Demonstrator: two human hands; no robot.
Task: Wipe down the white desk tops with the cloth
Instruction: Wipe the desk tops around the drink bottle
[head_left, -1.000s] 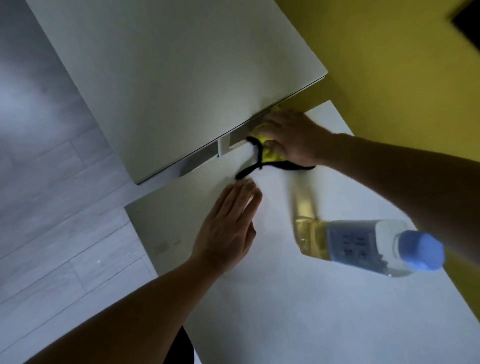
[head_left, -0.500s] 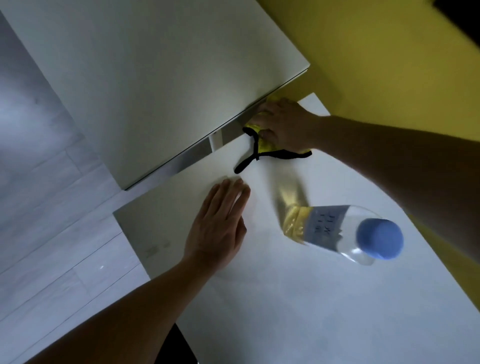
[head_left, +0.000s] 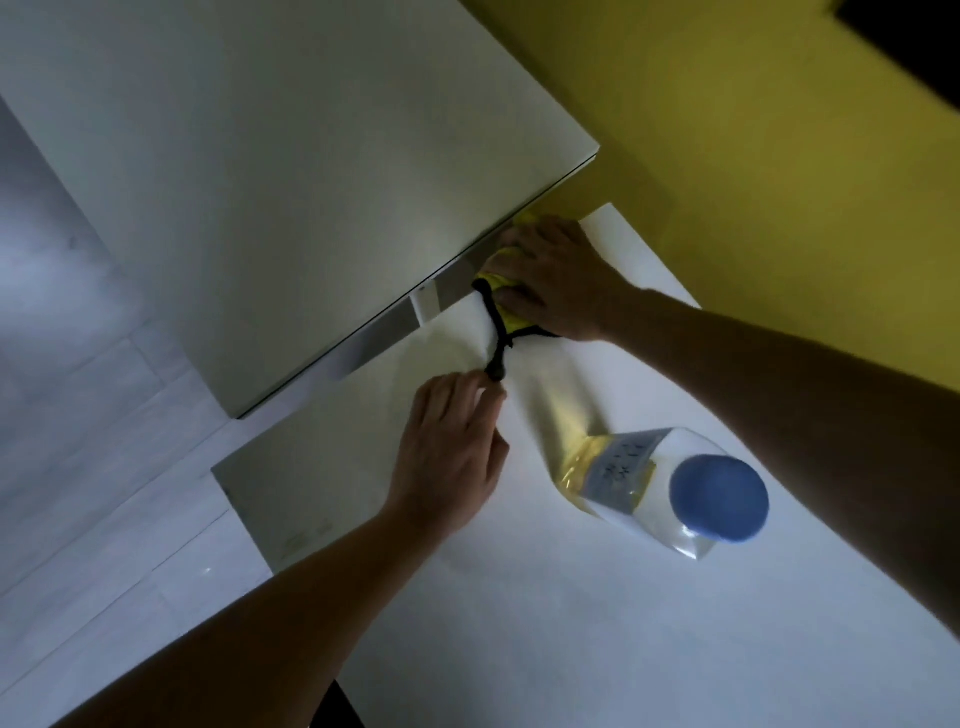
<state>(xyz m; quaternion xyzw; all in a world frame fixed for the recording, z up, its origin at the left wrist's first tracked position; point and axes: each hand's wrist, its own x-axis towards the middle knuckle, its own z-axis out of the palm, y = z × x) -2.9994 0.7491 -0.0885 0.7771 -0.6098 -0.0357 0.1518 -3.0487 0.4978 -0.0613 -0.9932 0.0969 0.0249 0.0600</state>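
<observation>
Presently pressing the yellow cloth flat under the right hand, palm down, fingers laid over the bunched fabric and pointing toward ten o'clock, right against the edge of the raised desk top where it overhangs the lower desk top. Trailing from the cloth toward seven o'clock, a black trim cord, its end touching the fingertips of the left hand. Possibly pinching that cord end, though too dim to tell; otherwise resting flat, fingers together. Cloth at one o'clock from the left hand, close by. Long axis of the seam between the two tops running from eight o'clock up to two o'clock, so probably calling for a stroke along that line. Standing at four o'clock from the cloth, near but apart, a clear bottle with a blue cap, worth steering round.
</observation>
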